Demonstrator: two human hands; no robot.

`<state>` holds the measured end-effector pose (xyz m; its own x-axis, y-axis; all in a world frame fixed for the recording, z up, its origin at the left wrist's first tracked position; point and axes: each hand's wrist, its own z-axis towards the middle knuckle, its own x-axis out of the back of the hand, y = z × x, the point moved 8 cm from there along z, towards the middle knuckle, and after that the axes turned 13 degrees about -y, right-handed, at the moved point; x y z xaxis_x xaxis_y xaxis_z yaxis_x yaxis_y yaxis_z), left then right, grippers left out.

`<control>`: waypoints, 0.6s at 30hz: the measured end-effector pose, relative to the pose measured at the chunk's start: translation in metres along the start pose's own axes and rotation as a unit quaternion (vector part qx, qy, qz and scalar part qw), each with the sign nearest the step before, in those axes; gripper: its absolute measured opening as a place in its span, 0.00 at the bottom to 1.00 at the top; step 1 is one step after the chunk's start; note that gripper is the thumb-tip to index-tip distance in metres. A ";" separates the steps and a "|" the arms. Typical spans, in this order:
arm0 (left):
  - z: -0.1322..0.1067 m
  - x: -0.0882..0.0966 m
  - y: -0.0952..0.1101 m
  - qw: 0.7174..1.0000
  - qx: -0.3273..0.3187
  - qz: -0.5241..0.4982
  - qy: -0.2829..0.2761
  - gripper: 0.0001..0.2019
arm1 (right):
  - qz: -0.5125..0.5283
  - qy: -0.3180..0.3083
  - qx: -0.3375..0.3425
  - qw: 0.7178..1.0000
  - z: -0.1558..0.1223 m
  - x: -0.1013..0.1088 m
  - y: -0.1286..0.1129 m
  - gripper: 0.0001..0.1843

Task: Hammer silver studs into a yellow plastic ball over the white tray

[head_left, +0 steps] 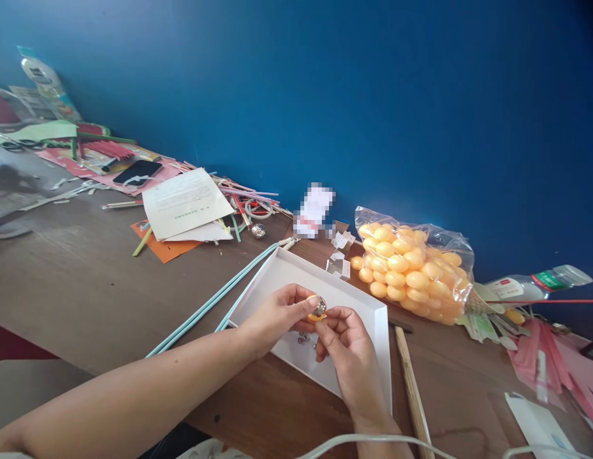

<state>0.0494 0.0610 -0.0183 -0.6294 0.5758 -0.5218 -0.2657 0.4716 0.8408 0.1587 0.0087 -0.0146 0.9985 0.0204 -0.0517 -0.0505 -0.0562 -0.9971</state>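
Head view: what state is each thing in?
Left hand, pinching the orange shell.
Right hand, pinching the same shell, silvery piece in it.
Box, open, metal bits inside.
Bag, on its side, full of orange shells.
Phone, face up, screen dark.

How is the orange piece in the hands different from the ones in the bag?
The orange piece is alone, pinched between the left hand and right hand above the white tray; the bag of orange pieces holds many, piled in clear plastic. The held one carries a silvery part; those in the bag look plain. Both are yellow-orange and rounded.
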 end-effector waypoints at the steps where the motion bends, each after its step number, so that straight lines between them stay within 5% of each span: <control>1: 0.000 0.000 0.000 1.000 -0.001 0.001 0.000 0.18 | 0.000 0.000 0.000 1.000 0.000 0.000 0.000 0.12; 18: -0.001 0.004 0.000 0.997 0.003 0.078 0.029 0.22 | -0.004 -0.009 -0.015 1.000 0.002 0.004 0.005 0.14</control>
<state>0.0462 0.0622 -0.0200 -0.7039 0.6031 -0.3753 -0.1564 0.3839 0.9101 0.1624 0.0102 -0.0203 0.9982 0.0398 -0.0457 -0.0422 -0.0857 -0.9954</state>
